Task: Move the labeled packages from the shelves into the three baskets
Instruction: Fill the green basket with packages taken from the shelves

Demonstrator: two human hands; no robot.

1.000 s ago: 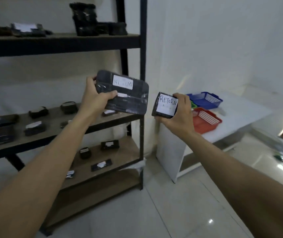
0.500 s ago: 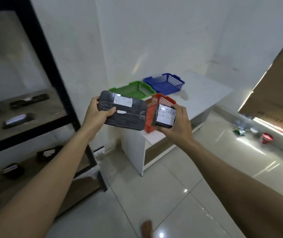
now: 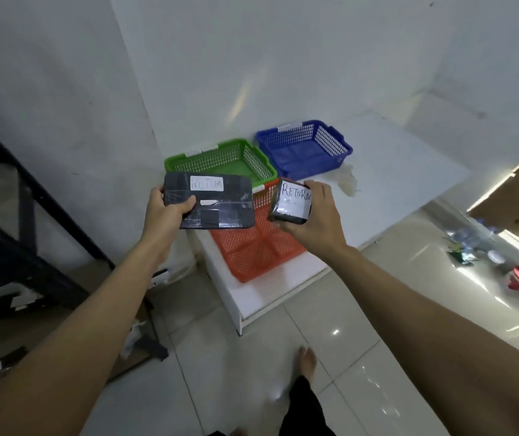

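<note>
- L hand (image 3: 165,212): thumb on top, fingers curled under flat black pkg (image 3: 209,201), "RETURN" label, held above table's (image 3: 409,171) near-left corner.
- R hand (image 3: 313,215): fingers wrapped round small pkg (image 3: 291,201), over red basket (image 3: 255,247).
- Green basket (image 3: 220,158), blue basket (image 3: 302,149) along the back edge.

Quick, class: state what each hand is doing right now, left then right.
Left hand: holding the flat black package labelled RETURN.
Right hand: holding the small black package labelled RETURN.
</note>
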